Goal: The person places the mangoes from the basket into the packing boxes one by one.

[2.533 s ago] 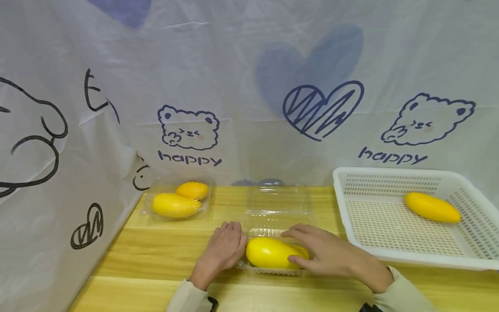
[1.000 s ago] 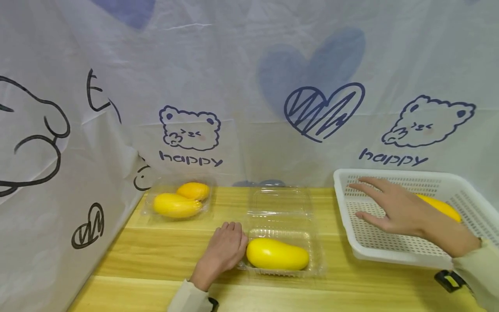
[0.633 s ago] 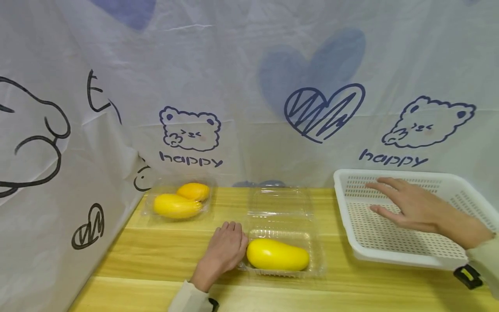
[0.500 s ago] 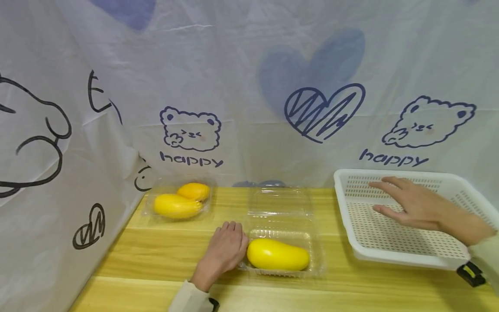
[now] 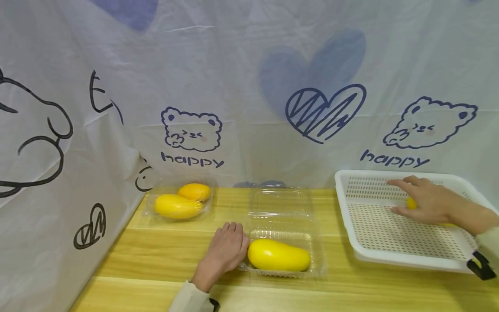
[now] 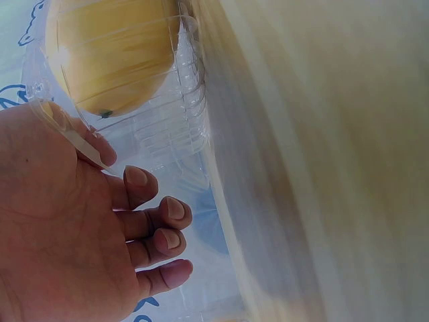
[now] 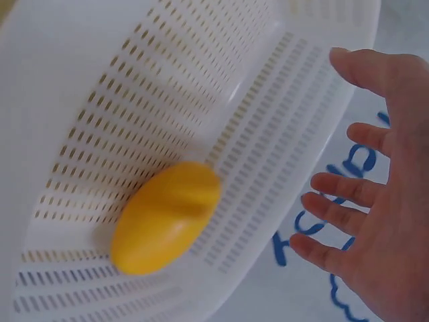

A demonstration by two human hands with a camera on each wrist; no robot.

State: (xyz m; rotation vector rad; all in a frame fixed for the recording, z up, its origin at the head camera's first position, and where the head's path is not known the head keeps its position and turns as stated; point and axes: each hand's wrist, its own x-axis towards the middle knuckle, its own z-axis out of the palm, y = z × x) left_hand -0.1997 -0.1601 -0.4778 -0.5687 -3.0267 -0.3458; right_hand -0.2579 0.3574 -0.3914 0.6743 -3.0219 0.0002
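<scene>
A yellow mango (image 5: pixel 278 255) lies in an opened clear plastic clamshell box (image 5: pixel 281 273) at the front middle, its lid laid back. My left hand (image 5: pixel 226 248) stays at the box's left edge. In the left wrist view its thumb (image 6: pixel 98 144) lies against the clear rim, which it seems to hold, while the other fingers curl loosely beside it. My right hand (image 5: pixel 430 201) hovers over the white basket (image 5: pixel 397 258), fingers spread. Beneath it, partly hidden in the head view, another mango (image 7: pixel 167 218) rests in the basket, apart from the fingers.
At the back left stands a second clear box (image 5: pixel 148 210) with two mangoes (image 5: pixel 177 206) inside. A printed white cloth (image 5: pixel 249 86) hangs behind the wooden table (image 5: pixel 156 255) and along its left side.
My right hand has gone from the mango in the box to the basket, then shifted further right and reached over the mango there. My left hand keeps its place at the box.
</scene>
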